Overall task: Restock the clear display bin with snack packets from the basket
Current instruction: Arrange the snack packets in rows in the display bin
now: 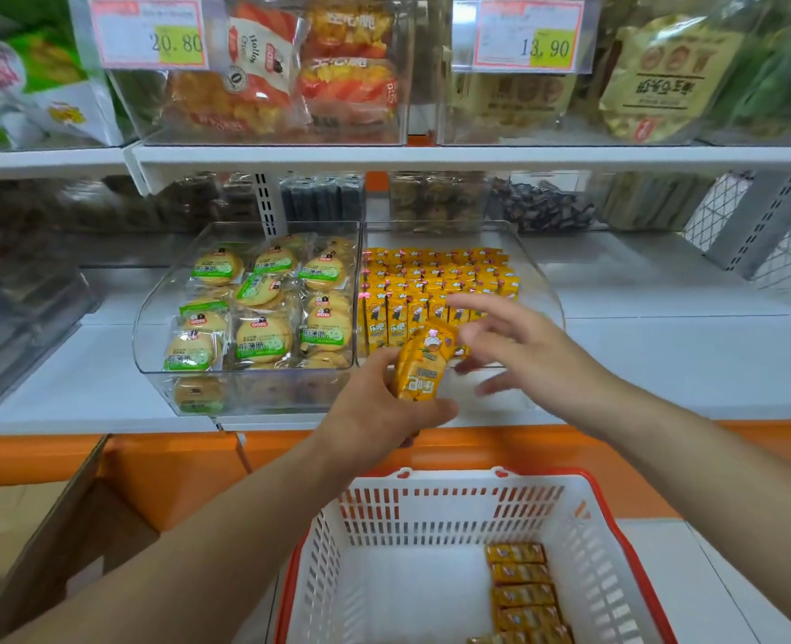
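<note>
Left hand (384, 406) grips a small bunch of yellow foil snack packets (419, 369), fingers curled round the lower half. Right hand (514, 350) is spread, fingers straight, holding nothing, hovering over the front lip of the clear plastic display bin (547, 290). We place the bin directly ahead of the held bunch and slightly right, just beyond it. The right hand is the nearer one to it; whether it touches the bunch's top end we cannot tell. The bunch's long axis runs up and away from us, tilted right, top end pointing at the bin. The bin holds rows of the same packets standing upright, packed at the back, with a bare strip at the front. The packets look small, slim and glossy, with a cartoon figure and red print. More loose yellow packets (521, 592) lie flat at the right side of the white slatted plastic basket with red rim (431, 518), below both hands. We judge the next move to be a short forward pass into that front gap. A neighbouring clear bin of round biscuits (149, 318) sits against the bin's left side.
</note>
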